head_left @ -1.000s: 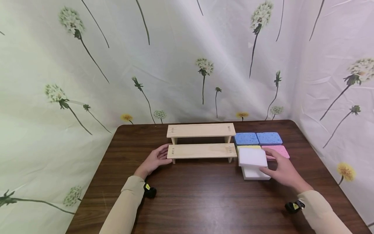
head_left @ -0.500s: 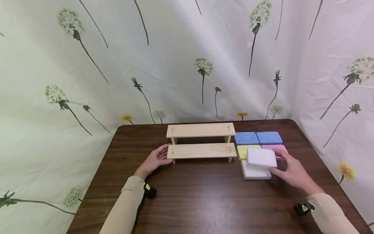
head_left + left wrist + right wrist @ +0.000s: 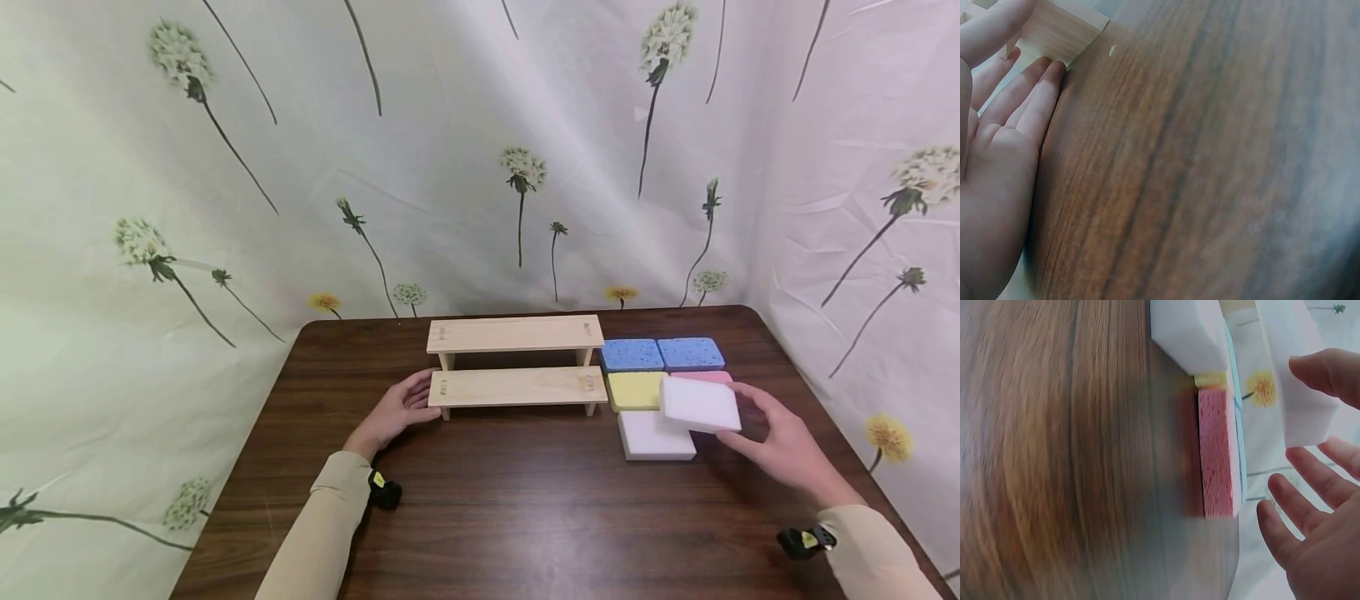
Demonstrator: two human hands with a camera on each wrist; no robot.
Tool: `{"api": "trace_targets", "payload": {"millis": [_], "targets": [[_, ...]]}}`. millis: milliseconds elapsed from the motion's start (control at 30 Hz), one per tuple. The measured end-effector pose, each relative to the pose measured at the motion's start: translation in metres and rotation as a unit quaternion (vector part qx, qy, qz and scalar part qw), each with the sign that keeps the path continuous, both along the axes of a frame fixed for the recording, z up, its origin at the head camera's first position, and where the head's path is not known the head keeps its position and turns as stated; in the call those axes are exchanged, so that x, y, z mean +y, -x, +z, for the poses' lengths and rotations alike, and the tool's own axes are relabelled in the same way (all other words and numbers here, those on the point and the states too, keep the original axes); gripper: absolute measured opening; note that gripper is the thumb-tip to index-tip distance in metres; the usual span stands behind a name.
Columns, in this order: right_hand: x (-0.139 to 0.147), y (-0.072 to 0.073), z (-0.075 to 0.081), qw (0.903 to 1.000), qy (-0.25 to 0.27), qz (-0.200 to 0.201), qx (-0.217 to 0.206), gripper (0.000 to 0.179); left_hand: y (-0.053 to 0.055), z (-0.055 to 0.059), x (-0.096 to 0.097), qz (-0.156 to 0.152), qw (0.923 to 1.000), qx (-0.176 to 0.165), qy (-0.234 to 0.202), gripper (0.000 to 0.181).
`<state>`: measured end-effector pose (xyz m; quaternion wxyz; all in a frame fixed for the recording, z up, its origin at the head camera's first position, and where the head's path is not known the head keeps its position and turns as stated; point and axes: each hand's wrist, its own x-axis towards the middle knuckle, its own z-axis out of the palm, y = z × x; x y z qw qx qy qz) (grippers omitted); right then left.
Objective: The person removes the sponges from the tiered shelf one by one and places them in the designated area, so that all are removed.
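Note:
My right hand (image 3: 783, 442) pinches a white sponge block (image 3: 701, 404) between thumb and fingertips, holding it raised over the sponges. In the right wrist view, the thumb presses one face of this block (image 3: 1304, 394), its other fingers spread below. Under it a second white block (image 3: 652, 437) lies on the table, with a yellow sponge (image 3: 633, 391) behind it. A pink sponge (image 3: 697, 377) is partly hidden by the held block. My left hand (image 3: 393, 414) rests at the left end of a two-tier wooden shelf (image 3: 517, 386); in the left wrist view its straight fingers touch the side panel (image 3: 1063, 34).
Two blue sponges (image 3: 660, 355) lie side by side at the back, right of the shelf. The dark wooden table (image 3: 525, 508) meets a flower-printed cloth (image 3: 450, 167) at its back edge, and the cloth continues along both sides.
My right hand has carried the white sponge block to the right, off the yellow sponge and across the front of the pink one. The left hand has stayed at the shelf.

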<state>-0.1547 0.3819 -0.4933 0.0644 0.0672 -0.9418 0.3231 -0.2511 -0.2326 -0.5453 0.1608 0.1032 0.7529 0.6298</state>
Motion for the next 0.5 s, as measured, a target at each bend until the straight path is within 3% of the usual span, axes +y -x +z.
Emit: {"api": "trace_targets", "payload": {"millis": [500], "targets": [[0.036, -0.013, -0.004, 0.9987, 0.005, -0.014, -0.048, 0.084, 0.002, -0.001, 0.001, 0.005, 1.0000, 0.000, 0.002, 0.090]]}}
